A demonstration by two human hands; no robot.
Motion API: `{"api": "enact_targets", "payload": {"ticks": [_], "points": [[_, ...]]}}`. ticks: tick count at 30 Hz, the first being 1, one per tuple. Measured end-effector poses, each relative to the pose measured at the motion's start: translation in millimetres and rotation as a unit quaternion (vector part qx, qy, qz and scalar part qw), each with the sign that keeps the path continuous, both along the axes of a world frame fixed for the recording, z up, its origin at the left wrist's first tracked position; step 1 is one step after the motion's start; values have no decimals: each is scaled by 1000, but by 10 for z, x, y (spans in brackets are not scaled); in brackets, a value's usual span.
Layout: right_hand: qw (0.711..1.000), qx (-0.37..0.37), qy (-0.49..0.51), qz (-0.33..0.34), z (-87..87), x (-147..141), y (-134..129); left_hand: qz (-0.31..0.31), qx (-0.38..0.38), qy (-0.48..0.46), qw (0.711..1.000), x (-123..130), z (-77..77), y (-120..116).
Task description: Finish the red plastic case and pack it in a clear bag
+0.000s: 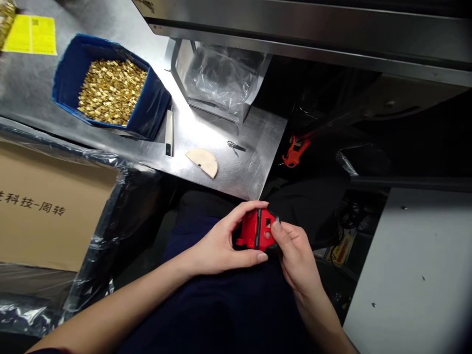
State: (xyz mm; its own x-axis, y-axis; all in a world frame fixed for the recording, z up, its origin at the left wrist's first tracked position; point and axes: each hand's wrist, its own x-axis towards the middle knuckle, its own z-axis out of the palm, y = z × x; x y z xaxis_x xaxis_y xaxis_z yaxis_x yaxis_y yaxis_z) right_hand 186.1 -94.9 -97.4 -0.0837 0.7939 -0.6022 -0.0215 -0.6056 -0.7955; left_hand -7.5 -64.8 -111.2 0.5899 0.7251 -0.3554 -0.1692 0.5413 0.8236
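Observation:
A small red and black part (262, 230) is held between both hands above the lap. My left hand (224, 243) wraps round its left side, with the thumb along the lower edge and a finger across the top. On the right side, my right hand (295, 246) grips it, the thumb pressing on the red face near a square opening. The fingers under the part are hidden.
A blue bin (155, 105) of small golden pieces stands on the metal table (250, 169). Nearby lie a white-handled tool (169, 132), a half-round disc (203, 161) and a nail clipper (236, 146). Left is a cardboard box (47, 231); an orange tool (295, 152) hangs beyond.

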Motion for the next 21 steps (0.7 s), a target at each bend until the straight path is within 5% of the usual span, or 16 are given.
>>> {"api": "enact_targets", "payload": {"ticks": [7, 11, 14, 21], "points": [[980, 112, -54, 158, 32, 74, 23, 107, -14, 42, 993, 25, -45, 35], [1000, 6, 7, 12, -44, -3, -46, 45, -57, 70, 995, 36, -40, 27], [988, -48, 107, -97, -95, -59, -46, -9, -50, 62, 997, 25, -40, -20], [947, -146, 194, -211, -146, 68, 18, 47, 35, 109, 992, -24, -110, -42]]}}
